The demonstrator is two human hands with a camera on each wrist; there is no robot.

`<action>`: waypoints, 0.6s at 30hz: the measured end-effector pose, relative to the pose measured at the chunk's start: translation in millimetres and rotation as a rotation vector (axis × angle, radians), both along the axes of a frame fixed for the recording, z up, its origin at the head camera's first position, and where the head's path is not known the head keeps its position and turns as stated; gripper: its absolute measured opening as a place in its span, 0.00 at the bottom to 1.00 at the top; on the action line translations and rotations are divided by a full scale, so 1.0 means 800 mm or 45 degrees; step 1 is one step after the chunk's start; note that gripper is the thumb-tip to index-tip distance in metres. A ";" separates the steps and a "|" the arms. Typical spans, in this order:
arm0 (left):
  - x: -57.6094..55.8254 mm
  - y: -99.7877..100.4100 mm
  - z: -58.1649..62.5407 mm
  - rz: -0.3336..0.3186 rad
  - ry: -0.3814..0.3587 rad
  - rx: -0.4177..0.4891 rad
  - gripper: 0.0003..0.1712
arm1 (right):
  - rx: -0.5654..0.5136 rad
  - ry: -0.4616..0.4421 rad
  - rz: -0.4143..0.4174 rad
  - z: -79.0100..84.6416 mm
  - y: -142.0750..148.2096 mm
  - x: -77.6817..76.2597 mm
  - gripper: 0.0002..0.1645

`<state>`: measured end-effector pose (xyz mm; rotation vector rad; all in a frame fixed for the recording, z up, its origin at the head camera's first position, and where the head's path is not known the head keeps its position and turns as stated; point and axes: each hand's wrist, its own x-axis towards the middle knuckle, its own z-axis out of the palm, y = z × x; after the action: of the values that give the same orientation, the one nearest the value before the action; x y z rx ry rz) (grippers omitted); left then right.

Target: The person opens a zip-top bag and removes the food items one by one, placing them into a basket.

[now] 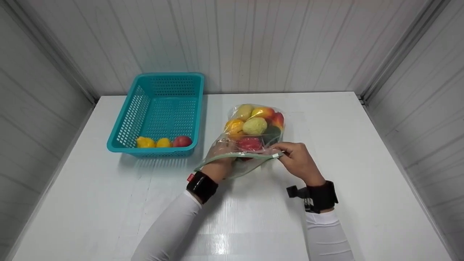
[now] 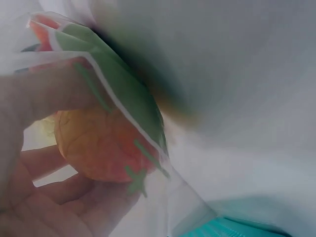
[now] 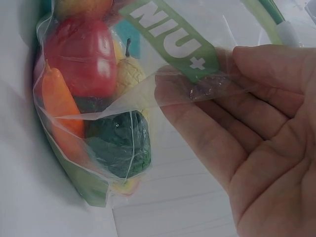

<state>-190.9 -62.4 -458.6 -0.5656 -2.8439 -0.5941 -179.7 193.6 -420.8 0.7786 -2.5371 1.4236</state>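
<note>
A clear zip bag [image 1: 250, 166] with a green-edged mouth lies on the table, its mouth toward me. My left hand [image 1: 219, 168] reaches through that mouth, fingers and thumb curled round a round orange-red fruit [image 2: 103, 145] inside. At the right end of the mouth, my right hand [image 1: 299, 161] pinches the bag's edge between thumb and fingers. In the bag sit a red bell pepper [image 3: 81, 57], an orange carrot [image 3: 61, 98], a dark green vegetable [image 3: 121, 143], a pale yellow-green fruit [image 1: 255, 126] and several other yellow and red fruits.
A teal plastic basket [image 1: 125, 123] stands left of the bag near the back wall. Along its near side lie two yellow fruits [image 1: 145, 142] and a red one [image 1: 182, 141]. Ribbed white walls [image 1: 235, 47] enclose the white table [image 1: 348, 152] at the back and sides.
</note>
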 end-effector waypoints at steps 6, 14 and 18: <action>0.018 -0.005 0.000 -0.077 0.183 0.017 0.11 | 0.000 -0.044 -0.016 0.001 -0.001 0.001 0.08; 0.044 0.000 0.011 -0.027 0.132 -0.064 0.21 | 0.010 -0.053 -0.016 0.000 -0.002 0.000 0.09; 0.057 0.002 0.018 -0.013 0.158 -0.115 0.22 | 0.004 -0.044 -0.007 0.001 -0.001 0.000 0.09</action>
<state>-145.1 -60.5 -443.9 -0.6098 -2.7633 -0.4182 -179.4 192.6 -419.7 0.7531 -2.5652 1.4440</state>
